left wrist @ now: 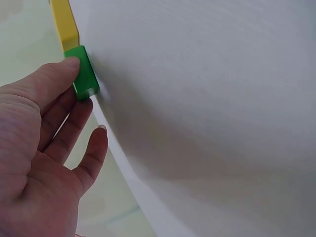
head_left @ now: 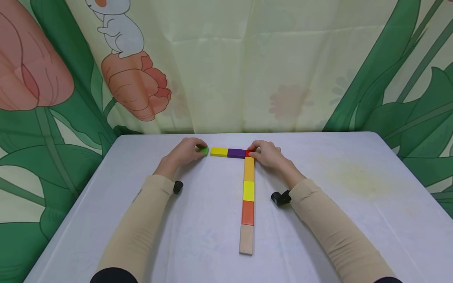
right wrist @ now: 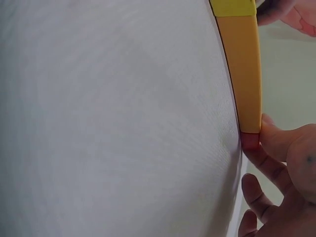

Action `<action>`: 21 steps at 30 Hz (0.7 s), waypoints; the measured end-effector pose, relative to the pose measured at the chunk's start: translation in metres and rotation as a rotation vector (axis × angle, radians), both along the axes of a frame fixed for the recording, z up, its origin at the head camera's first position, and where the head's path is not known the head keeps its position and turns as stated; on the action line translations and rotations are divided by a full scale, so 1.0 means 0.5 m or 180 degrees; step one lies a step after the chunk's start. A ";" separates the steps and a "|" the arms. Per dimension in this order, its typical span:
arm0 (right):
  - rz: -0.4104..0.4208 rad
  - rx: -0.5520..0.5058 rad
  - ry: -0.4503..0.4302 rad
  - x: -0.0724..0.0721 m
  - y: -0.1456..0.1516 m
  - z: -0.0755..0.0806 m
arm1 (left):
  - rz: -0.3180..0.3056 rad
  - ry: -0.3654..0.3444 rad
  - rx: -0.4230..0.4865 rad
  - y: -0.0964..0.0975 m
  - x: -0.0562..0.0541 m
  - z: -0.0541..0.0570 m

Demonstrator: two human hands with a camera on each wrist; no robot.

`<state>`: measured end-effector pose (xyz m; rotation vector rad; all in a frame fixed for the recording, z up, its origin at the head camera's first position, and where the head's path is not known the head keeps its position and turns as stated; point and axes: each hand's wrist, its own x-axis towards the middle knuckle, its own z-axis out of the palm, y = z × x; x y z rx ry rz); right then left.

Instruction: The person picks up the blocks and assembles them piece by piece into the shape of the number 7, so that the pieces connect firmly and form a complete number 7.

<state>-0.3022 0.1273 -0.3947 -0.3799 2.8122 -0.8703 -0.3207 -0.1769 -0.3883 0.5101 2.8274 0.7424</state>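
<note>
At the far side of the table, my left hand (head_left: 187, 151) pinches a green block (left wrist: 86, 74) between thumb and fingers. The green block is at the left end of a row, beside a yellow block (head_left: 219, 152); a purple block (head_left: 236, 153) follows to the right. My right hand (head_left: 269, 155) grips a small red block (right wrist: 250, 140) at the row's right end, its thumb and a finger on either side. From that corner a column runs toward me: a light orange block (head_left: 249, 169), a second yellow block (head_left: 249, 191), an orange-red block (head_left: 248, 213) and a plain wooden block (head_left: 246, 239).
A white cloth (head_left: 198, 220) covers the table, with a faint yellowish stain at the right. Behind the far edge hangs a printed curtain (head_left: 219, 78) with plants and a rabbit. Black wrist cameras sit under both sleeves.
</note>
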 end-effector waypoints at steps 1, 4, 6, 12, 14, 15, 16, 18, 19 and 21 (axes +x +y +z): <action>-0.0007 0.0004 -0.0004 0.000 0.000 0.000 | 0.0000 0.0008 -0.0003 0.001 -0.001 -0.001; -0.0026 0.0004 -0.0014 0.000 -0.001 -0.001 | 0.0001 0.0013 -0.0013 0.004 -0.004 -0.001; -0.0039 0.0006 -0.0020 0.000 -0.002 -0.002 | -0.0010 0.0024 -0.0010 0.006 -0.006 -0.001; -0.0036 0.0002 -0.0011 -0.002 -0.001 -0.004 | -0.0075 0.0102 0.0005 0.009 -0.008 0.000; -0.0032 -0.0003 -0.0010 -0.003 0.000 -0.005 | -0.0082 0.0110 0.0019 0.009 -0.008 0.000; -0.0035 -0.0002 -0.0006 -0.003 0.000 -0.006 | -0.0083 0.0111 0.0022 0.009 -0.009 0.000; -0.0035 -0.0003 -0.0006 -0.004 0.001 -0.007 | -0.0084 0.0108 0.0025 0.009 -0.009 0.000; -0.0035 -0.0008 -0.0004 -0.004 0.001 -0.007 | -0.0080 0.0099 0.0027 0.009 -0.009 0.000; -0.0036 -0.0015 -0.0007 -0.005 0.001 -0.008 | -0.0079 0.0091 0.0029 0.010 -0.009 0.000; -0.0027 -0.0024 -0.0003 -0.005 0.001 -0.009 | -0.0069 0.0066 0.0032 0.011 -0.008 0.000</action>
